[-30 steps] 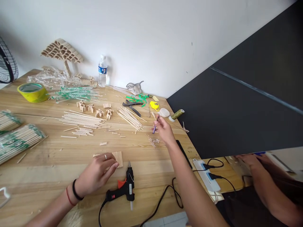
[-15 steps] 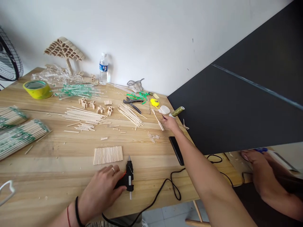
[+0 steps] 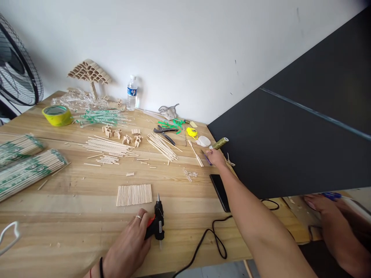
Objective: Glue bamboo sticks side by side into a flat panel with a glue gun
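My left hand (image 3: 130,241) is closed round the grip of a black hot glue gun (image 3: 159,220), which lies on the table with its nozzle pointing away from me. Just beyond it is a flat row of short wooden sticks (image 3: 134,195) laid side by side. My right hand (image 3: 216,157) reaches to the far right edge, its fingers closed on a thin purple tool (image 3: 208,159) whose exact kind I cannot make out. Close to that hand are an olive-green roll (image 3: 220,143), a white rounded object (image 3: 203,141) and a joined stick piece (image 3: 196,153).
A black phone (image 3: 219,193) lies under my right forearm, near the black cord (image 3: 213,231). Further back are loose sticks (image 3: 162,146), pliers (image 3: 165,132), a yellow tape measure (image 3: 191,133) and a water bottle (image 3: 131,94). A black panel (image 3: 290,143) borders the right; another person's arm (image 3: 333,227) shows beneath.
The view has shifted, so the table things sit slightly lower and further right. A purple tool now shows at my right hand's fingers. My left hand stays on the glue gun.
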A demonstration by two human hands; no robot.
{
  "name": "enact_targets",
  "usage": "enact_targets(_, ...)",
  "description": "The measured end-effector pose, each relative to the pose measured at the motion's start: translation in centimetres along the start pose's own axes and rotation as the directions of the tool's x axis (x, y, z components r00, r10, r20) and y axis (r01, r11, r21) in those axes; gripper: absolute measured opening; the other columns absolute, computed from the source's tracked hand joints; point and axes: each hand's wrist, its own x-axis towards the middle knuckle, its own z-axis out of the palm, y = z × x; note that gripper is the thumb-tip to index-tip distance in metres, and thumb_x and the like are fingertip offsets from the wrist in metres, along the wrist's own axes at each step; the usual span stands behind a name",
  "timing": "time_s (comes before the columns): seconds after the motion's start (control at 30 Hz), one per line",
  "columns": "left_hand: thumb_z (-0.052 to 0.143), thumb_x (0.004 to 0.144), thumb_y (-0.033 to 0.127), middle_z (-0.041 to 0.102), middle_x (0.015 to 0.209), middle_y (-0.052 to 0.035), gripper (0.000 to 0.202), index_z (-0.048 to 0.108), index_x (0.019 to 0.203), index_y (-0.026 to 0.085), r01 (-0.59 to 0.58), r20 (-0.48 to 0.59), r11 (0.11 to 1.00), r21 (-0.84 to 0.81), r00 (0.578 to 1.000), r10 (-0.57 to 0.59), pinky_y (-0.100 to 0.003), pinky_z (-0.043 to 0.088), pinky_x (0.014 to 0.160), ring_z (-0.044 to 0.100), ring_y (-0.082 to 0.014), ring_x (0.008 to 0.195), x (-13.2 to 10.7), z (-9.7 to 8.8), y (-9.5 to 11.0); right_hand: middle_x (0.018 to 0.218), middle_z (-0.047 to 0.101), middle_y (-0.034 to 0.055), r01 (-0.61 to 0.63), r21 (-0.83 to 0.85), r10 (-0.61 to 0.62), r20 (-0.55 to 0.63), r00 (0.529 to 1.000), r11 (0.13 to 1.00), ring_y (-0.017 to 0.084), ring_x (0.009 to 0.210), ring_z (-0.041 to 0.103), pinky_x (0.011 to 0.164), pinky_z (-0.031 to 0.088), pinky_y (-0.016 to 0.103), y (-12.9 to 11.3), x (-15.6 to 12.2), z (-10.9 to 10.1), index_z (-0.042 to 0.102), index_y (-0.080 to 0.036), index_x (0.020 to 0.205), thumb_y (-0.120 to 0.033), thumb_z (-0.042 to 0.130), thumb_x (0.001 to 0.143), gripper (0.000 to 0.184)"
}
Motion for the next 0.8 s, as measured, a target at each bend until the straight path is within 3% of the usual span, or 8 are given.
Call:
enact_targets(0.13,0.054,0.091,0.011,0.072,0.099,-0.0039,0.031,0.050,0.118,0.027,0.051,-0.051,0.972,-0.229,0.997,-0.064,-0.032,0.062,0.073,0.073,-0.0216,0.082,1.0,-1.2,1.0,0.135,0.065,0.0105,0.101,0.169,-0.096,-0.036,0.995,0.980,0.025,0.113,0.068,0.095,0.060,0.046,-2.0,-2.3,-1.0,0.064,-0.020,0.132,-0.036,0.065,0.102,0.034)
enact_targets(0.2,0.055,0.097,0.019,0.072,0.102,-0.0046,0.023,0.049,0.117,0.027,0.036,-0.126,0.945,-0.324,0.989,-0.081,-0.032,0.061,0.078,0.073,-0.0209,0.088,2.2,-2.4,1.5,0.130,0.067,0.0101,0.184,0.276,-0.183,-0.029,0.983,0.944,0.024,0.110,0.069,0.094,0.060,0.046,-3.7,-5.0,-1.1,0.065,-0.019,0.129,-0.038,0.065,0.103,0.032)
enact_targets(0.27,0.057,0.100,0.025,0.072,0.107,-0.0061,0.020,0.049,0.117,0.026,-0.015,-0.208,0.907,-0.420,0.975,-0.081,-0.032,0.060,0.083,0.072,-0.0204,0.096,3.5,-3.6,1.8,0.109,0.074,0.0119,0.272,0.389,-0.301,0.013,0.954,0.880,0.024,0.099,0.071,0.093,0.060,0.044,-5.6,-8.9,-0.7,0.070,-0.015,0.117,-0.043,0.048,0.109,0.037)
enact_targets(0.4,0.062,0.100,0.029,0.072,0.107,-0.0064,0.023,0.048,0.117,0.026,-0.064,-0.253,0.831,-0.553,0.963,-0.095,-0.032,0.059,0.084,0.072,-0.0195,0.097,5.4,-5.1,1.9,0.097,0.077,0.0066,0.372,0.605,-0.561,0.153,0.813,0.704,0.022,0.088,0.074,0.085,0.062,0.038,-9.5,-18.4,0.2,0.075,-0.022,0.107,-0.061,0.052,0.102,0.045)
enact_targets(0.43,0.063,0.100,0.029,0.072,0.107,-0.0061,0.024,0.047,0.117,0.026,-0.073,-0.259,0.823,-0.564,0.961,-0.092,-0.032,0.059,0.083,0.071,-0.0193,0.096,5.6,-5.3,1.9,0.105,0.077,0.0082,0.343,0.716,-0.635,0.178,0.752,0.607,0.023,0.094,0.074,0.087,0.062,0.039,-10.4,-20.4,0.2,0.075,-0.022,0.111,-0.059,0.057,0.100,0.042)
enact_targets(0.5,0.064,0.099,0.029,0.070,0.107,-0.0055,0.025,0.047,0.116,0.026,-0.082,-0.277,0.821,-0.565,0.956,-0.095,-0.031,0.059,0.083,0.070,-0.0189,0.095,5.7,-5.3,1.6,0.114,0.076,0.0089,0.266,0.823,-0.677,0.182,0.713,0.502,0.024,0.104,0.073,0.094,0.059,0.040,-11.9,-23.2,0.0,0.074,-0.024,0.114,-0.053,0.065,0.098,0.034)
enact_targets(0.6,0.067,0.098,0.030,0.066,0.107,-0.0046,0.024,0.048,0.112,0.026,-0.083,-0.308,0.835,-0.544,0.945,-0.107,-0.031,0.059,0.081,0.069,-0.0185,0.095,5.4,-5.0,1.3,0.115,0.076,0.0083,0.187,0.865,-0.655,0.195,0.730,0.466,0.023,0.099,0.073,0.090,0.059,0.038,-13.1,-24.7,-0.5,0.073,-0.024,0.113,-0.048,0.072,0.095,0.030)
enact_targets(0.8,0.067,0.098,0.029,0.062,0.107,-0.0054,0.023,0.047,0.109,0.025,-0.113,-0.291,0.837,-0.535,0.955,-0.057,-0.031,0.060,0.087,0.066,-0.0180,0.098,4.8,-5.0,0.7,0.108,0.075,0.0066,0.276,0.832,-0.682,0.158,0.714,0.481,0.024,0.100,0.070,0.091,0.057,0.040,-13.3,-24.8,-0.5,0.076,-0.025,0.104,-0.041,0.077,0.091,0.021)
